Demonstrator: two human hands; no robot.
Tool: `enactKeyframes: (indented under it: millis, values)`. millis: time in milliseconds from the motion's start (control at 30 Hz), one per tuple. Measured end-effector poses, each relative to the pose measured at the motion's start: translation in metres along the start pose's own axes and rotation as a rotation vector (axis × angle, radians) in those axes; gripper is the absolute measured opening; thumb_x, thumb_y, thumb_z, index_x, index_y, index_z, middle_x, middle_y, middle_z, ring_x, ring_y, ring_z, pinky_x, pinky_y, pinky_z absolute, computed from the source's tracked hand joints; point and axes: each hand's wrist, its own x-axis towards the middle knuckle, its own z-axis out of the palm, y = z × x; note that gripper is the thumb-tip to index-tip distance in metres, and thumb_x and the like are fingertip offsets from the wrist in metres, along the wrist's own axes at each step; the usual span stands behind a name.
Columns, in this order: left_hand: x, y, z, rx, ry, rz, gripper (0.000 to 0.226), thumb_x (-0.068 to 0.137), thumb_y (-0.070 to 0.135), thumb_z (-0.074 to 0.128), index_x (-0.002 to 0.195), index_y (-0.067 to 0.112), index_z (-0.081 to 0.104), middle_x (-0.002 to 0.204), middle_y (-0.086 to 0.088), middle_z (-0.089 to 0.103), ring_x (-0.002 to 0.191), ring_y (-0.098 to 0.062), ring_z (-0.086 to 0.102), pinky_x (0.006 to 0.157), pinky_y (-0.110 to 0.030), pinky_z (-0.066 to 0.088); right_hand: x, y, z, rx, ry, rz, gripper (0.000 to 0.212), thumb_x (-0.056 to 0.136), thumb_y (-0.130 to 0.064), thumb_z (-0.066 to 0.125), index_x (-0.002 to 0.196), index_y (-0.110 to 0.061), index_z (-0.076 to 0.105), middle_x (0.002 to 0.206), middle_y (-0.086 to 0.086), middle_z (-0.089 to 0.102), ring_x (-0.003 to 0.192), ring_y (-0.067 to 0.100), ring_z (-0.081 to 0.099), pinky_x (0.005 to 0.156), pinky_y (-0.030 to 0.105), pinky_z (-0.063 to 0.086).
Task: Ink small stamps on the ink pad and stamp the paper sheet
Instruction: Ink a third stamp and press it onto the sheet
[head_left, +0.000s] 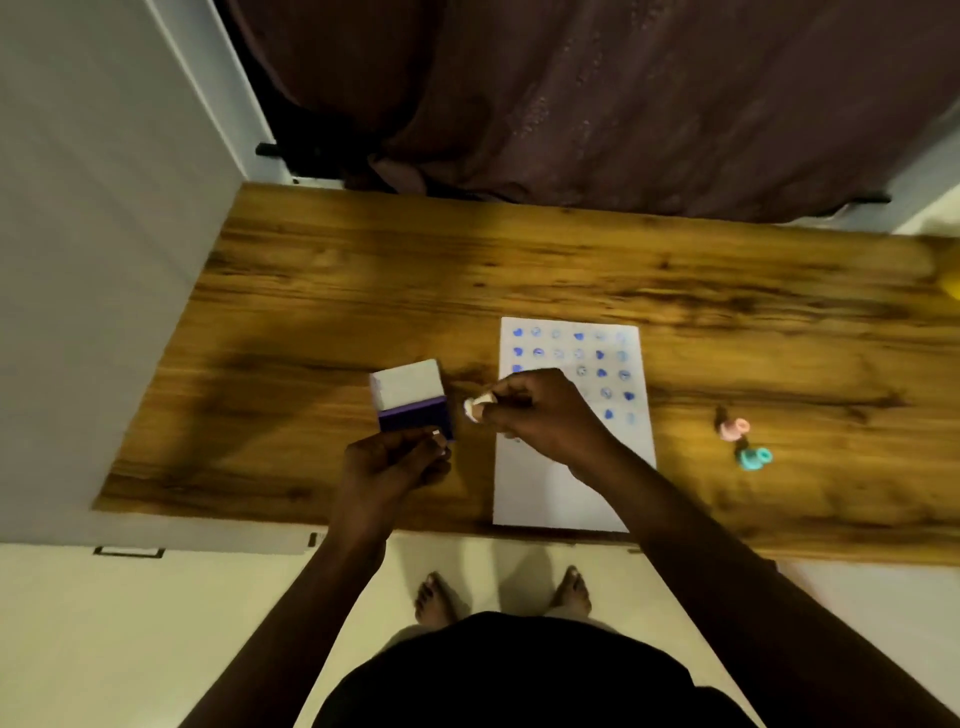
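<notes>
The ink pad (415, 413) lies open on the wooden table, its purple pad facing up and its white lid (408, 383) raised behind it. My left hand (395, 462) grips the pad's near right corner. A small pale stamp (475, 407) is pinched in my right hand (545, 415), just right of the pad and above the left edge of the paper. The white paper sheet (561, 483) carries several rows of blue stamp marks in its upper half; my right hand hides part of them.
A pink stamp (733, 429) and a teal stamp (754, 458) lie on the table (311, 291) to the right of the sheet. A dark curtain (597, 104) hangs behind the table. A white wall panel (93, 260) stands on the left.
</notes>
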Motion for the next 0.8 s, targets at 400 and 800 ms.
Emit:
enactKeyframes:
  millis: [400,800]
  values:
    - [0.01,-0.005,0.087,0.126,-0.108,-0.089,0.022,0.09,0.011,0.078,0.11,0.004,0.078,0.096,-0.014,0.083,0.087,-0.031,0.081,0.082,-0.037,0.066,-0.056,0.1,-0.098,-0.244,0.416,0.115,0.018,0.086,-0.034,0.077,0.091,-0.017,0.076,0.084,-0.007,0.074,0.076,0.011,0.067,0.069,0.021,0.048]
    - [0.013,-0.012,0.118,0.083,-0.099,-0.119,0.023,0.09,0.006,0.078,0.112,0.002,0.075,0.096,-0.016,0.082,0.091,-0.04,0.078,0.07,-0.029,0.066,-0.04,0.133,-0.097,-0.684,0.283,-0.038,0.014,0.094,-0.025,0.062,0.098,-0.012,0.068,0.094,0.007,0.073,0.085,0.023,0.069,0.071,0.026,0.049]
